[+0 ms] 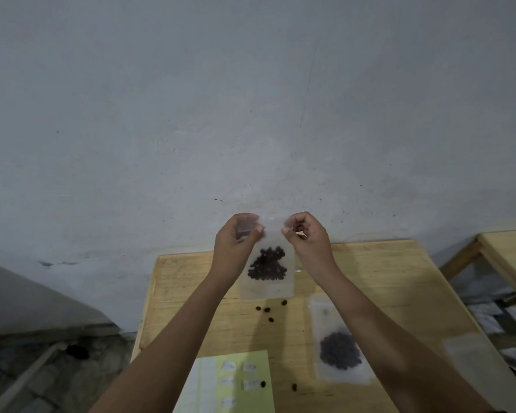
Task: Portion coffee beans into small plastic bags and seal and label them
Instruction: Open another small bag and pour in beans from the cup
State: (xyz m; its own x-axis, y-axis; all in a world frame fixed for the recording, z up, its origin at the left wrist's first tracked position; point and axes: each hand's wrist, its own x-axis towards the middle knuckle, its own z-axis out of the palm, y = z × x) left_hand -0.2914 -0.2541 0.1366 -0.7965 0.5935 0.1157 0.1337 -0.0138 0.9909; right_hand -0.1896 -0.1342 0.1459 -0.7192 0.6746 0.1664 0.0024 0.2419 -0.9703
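We held the bag [269,289] upright above the counter [385,278], at 12 o'clock from the labels [245,380]. Left hand [237,238] and right hand [306,236] each pinched a top corner. To seal it well, we probably needed to press along the whole strip and keep the beans [268,263] low.

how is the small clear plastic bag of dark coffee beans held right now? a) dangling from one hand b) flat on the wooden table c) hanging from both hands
c: the left hand and the right hand each pinch a top corner of the small clear plastic bag, which hangs upright.
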